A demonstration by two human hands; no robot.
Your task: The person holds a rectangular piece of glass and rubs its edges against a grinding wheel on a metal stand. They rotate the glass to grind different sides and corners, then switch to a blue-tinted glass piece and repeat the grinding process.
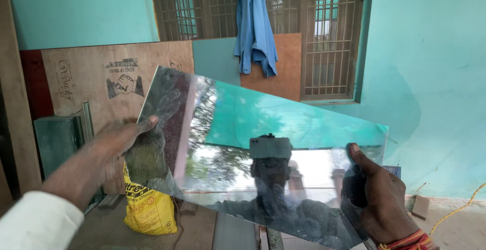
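You hold a rectangular mirror sheet (263,149) up in front of you with 2 hands, its long edge tilted down toward the right. Your left hand (119,146) grips the sheet's left short edge, thumb pressed on the front face and the other fingers hidden behind. Your right hand (377,199) clamps the lower right corner, thumb (360,159) flat on the reflective face, remaining fingers wrapped behind the edge. A red and orange thread band (407,241) circles your right wrist; a white sleeve (38,219) covers your left arm. Below the mirror on the near left sits a yellow sack (149,212). Plywood boards (96,80) lean against the far turquoise wall (430,68), and a blue shirt (254,25) hangs from the barred window (329,32) behind.
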